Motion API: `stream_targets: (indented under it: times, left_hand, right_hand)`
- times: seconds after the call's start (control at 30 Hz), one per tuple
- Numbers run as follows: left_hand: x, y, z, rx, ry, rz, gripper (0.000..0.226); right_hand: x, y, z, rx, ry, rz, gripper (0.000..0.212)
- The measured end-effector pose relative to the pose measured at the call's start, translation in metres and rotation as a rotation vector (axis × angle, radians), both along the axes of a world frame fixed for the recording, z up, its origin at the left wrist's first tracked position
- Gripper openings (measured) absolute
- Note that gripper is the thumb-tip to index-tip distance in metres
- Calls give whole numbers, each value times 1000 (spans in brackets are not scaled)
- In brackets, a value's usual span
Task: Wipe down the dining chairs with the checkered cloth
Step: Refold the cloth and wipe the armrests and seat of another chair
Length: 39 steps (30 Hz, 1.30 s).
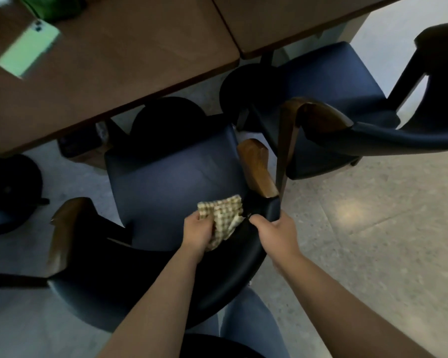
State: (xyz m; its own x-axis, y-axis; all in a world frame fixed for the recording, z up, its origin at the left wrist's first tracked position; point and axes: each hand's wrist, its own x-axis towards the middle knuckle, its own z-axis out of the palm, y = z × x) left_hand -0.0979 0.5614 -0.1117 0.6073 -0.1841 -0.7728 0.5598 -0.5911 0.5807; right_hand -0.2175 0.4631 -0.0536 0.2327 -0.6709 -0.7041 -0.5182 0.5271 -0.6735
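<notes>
Right hand (277, 235) grips chair back (246, 257) edge — left hand (198, 232) holds checkered cloth (224, 219).

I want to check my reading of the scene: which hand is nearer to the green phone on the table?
Left. The left hand grips the checkered cloth on the chair, below and right of the green phone; the right hand holds the backrest, farther right.

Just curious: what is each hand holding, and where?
Left hand grips the checkered cloth by its near edge; right hand grips the chair's backrest rim.
</notes>
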Motion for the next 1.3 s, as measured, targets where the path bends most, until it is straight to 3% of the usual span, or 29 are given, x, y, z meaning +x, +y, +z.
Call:
stream_targets:
  times: [0.07,0.13,0.2,0.3,0.4,0.5,0.6,1.07,1.3]
  left_hand:
    - [15,2,23,-2,-321,-14,22]
    - [32,8,39,-85,-590,-169,62]
    - [37,13,49,-154,-701,-490,96]
    - [19,25,54,-238,-526,-924,97]
    - [-13,34,58,-307,-193,-907,67]
    - [-32,33,58,-301,-155,-919,98]
    - [-33,28,60,-107,-246,-995,123]
    - [-11,-17,69,-17,-315,-886,65]
    - [7,-25,69,0,-327,-864,62]
  right_hand:
    - [4,-5,1,-1,-4,13,19]
    - [5,-9,2,-1,-1,33,16]
    - [7,-11,3,1,-2,60,18]
    - [7,-14,3,1,-21,69,27]
    - [6,-19,3,186,-107,0,30]
    - [6,-26,-2,311,-150,-9,34]
    - [9,-34,-5,300,-128,60,33]
    - [48,-86,-7,209,-134,120,23]
    - [67,-97,-9,175,-140,147,17]
